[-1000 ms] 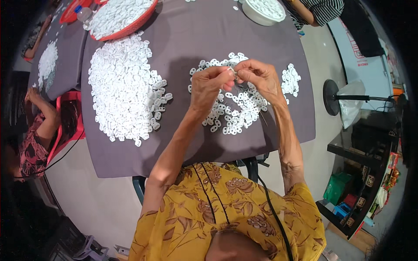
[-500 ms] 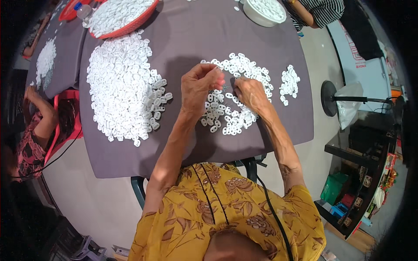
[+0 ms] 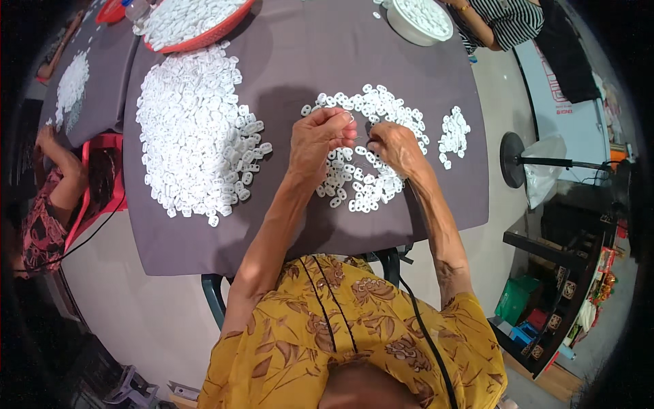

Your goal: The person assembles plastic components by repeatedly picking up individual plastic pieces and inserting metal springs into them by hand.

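Since half a second ago our left hand [image 3: 319, 140] has curled tighter, its fingertips now bunched at the far edge of the middle pile, and our right hand [image 3: 394, 144] has drawn in close beside it. A second ago both were raised together above the pile; now they sit low on it.

Around us the grey counter [image 3: 306, 61] carries a broad heap of white plastic pieces [image 3: 194, 140] to the left, well apart from our hands, and a small cluster [image 3: 453, 133] to the right. At the far left a red basin [image 3: 197, 24] holds more of them, and a white bowl [image 3: 419, 17] stands at the far right edge. A person in a striped sleeve [image 3: 507, 20] sits beyond it, another person [image 3: 51, 184] at the left. Nothing lies between our hands and the pile.

The middle pile [image 3: 364, 157] is a loose scatter of small white oval pieces with holes, lying flat under and around our hands. The left hand pinches something small at its fingertips; the right is closed with fingers pressed down on the pile, and we cannot tell what it holds.
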The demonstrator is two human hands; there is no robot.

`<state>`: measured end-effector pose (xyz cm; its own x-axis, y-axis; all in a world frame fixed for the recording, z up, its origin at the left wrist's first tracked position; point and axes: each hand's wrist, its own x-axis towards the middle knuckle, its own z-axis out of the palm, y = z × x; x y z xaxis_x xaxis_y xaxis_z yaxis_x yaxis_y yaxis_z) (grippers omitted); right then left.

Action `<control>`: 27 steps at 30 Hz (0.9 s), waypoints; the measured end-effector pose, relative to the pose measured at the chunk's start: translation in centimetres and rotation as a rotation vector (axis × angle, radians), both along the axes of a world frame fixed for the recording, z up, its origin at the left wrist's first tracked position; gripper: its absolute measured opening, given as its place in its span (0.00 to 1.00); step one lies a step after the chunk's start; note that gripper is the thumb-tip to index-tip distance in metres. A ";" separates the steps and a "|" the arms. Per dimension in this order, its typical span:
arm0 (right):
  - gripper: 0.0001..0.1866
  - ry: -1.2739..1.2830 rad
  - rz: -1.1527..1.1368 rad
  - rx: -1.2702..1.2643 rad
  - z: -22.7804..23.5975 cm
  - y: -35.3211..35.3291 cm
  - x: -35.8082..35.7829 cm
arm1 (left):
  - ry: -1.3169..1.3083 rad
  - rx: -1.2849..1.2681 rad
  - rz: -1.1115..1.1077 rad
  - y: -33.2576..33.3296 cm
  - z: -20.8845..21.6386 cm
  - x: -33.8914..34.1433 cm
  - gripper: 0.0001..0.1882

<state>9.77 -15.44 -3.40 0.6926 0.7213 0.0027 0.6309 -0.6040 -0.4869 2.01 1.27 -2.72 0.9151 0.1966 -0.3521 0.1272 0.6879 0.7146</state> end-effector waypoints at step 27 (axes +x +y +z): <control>0.03 -0.023 0.181 0.016 -0.4 -1.1 0.7 | 0.003 0.047 0.020 0.2 0.0 -0.3 0.10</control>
<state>10.49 -16.51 -3.83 0.5515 0.8336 0.0297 0.7397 -0.4723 -0.4794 1.70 1.42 -2.74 0.9098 0.2312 -0.3447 0.1156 0.6563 0.7456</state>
